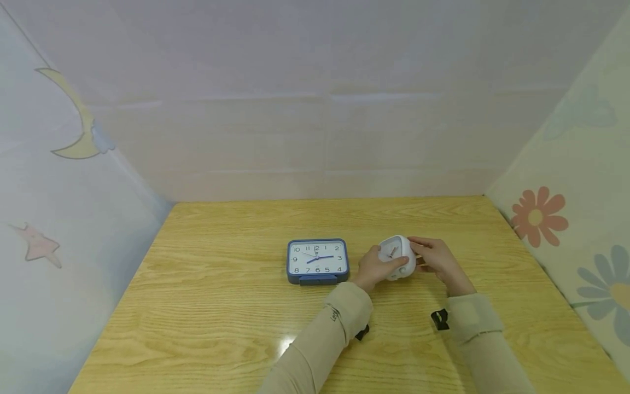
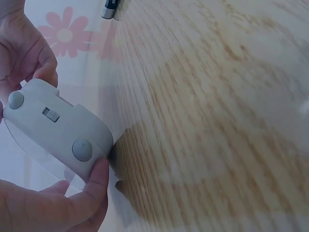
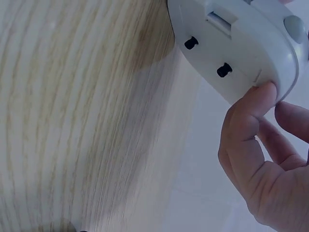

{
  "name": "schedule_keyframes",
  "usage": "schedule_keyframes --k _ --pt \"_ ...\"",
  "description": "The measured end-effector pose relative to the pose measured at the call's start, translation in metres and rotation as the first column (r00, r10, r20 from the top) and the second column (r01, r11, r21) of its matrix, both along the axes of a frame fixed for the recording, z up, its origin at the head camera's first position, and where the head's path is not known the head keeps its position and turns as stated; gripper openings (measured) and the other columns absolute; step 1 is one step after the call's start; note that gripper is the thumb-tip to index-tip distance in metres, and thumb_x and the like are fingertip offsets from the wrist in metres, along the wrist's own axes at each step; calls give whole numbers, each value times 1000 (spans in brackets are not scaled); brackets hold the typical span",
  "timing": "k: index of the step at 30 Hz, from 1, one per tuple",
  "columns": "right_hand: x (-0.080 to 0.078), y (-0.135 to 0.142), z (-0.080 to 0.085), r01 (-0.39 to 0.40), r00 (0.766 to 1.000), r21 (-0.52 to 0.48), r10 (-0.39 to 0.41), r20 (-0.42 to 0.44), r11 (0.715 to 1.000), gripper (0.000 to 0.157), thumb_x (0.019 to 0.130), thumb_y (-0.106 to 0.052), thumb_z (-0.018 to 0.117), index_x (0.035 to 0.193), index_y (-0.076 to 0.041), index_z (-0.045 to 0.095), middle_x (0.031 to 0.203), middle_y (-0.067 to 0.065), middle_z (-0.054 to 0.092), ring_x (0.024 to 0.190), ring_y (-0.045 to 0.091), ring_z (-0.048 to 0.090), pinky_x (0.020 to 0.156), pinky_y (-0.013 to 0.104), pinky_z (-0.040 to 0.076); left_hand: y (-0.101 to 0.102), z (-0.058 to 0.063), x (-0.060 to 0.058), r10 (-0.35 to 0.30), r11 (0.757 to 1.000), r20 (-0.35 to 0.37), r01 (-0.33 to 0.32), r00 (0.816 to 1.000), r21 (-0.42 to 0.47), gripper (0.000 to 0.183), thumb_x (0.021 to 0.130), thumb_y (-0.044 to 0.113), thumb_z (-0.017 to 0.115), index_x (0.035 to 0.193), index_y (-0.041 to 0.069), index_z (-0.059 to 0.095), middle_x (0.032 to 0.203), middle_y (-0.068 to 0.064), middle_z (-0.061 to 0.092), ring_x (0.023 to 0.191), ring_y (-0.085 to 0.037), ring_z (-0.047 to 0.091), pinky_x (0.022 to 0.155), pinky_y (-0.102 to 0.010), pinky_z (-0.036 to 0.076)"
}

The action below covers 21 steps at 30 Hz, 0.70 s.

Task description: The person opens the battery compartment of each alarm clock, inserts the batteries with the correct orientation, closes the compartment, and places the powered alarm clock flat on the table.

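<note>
A small white alarm clock (image 1: 410, 268) with rounded corners is held tilted between both hands, its face turned up toward the left. My left hand (image 1: 375, 269) grips its lower left side, thumb lying across the front. At the right side, my right hand (image 1: 437, 260) holds the edge, its fingers reaching round to the back. The left wrist view shows the clock's underside (image 2: 63, 125) with two round grey feet and a small switch. Two black knobs (image 3: 224, 70) and a recessed slot show on the back panel in the right wrist view, near a fingertip.
A blue rectangular alarm clock (image 1: 317, 279) stands on the wooden table (image 1: 216, 306), left of the hands. A small dark cylinder (image 2: 110, 8) with a silver end shows at the left wrist view's top edge. Patterned walls (image 1: 325, 137) enclose the back and sides.
</note>
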State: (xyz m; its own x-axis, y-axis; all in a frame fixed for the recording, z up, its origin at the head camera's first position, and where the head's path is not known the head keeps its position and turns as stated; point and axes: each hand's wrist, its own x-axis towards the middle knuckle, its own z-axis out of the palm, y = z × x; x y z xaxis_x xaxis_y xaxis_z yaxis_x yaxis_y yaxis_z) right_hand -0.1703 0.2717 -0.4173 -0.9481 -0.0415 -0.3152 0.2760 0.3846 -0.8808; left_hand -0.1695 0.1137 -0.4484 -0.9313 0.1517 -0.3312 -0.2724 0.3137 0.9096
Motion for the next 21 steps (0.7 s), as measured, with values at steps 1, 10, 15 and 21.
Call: schedule_keyframes --k 1,10,15,21 --pt "0 0 0 1 1000 -1 -1 2 1000 49 98 -23 40 137 5 34 102 14 56 71 15 60 64 32 53 1 0 0 5 1000 7 -5 1000 9 75 74 43 72 131 5 43 117 -8 52 106 -24 48 86 -39 43" --pt "-1 2 2 -4 1000 17 4 0 1000 51 97 -27 40 137 3 34 100 12 57 71 14 59 63 32 52 5 -1 -1 11 998 19 -12 1000 55 73 75 40 71 129 0 44 118 -14 52 104 -24 51 81 -38 46" --pt "0 3 1 -12 1000 27 12 -1 1000 52 97 -29 40 138 2 33 107 16 55 72 14 59 64 32 52 6 0 0 18 999 22 -19 1000 42 72 75 41 71 130 1 44 121 -13 51 107 -25 49 85 -39 44" --pt "0 3 -2 -9 999 19 8 39 1000 58 97 -34 40 139 5 29 109 17 55 74 14 59 67 33 52 6 -1 2 26 998 22 -27 999 53 72 75 40 72 129 2 44 120 -13 51 107 -26 49 87 -41 43"
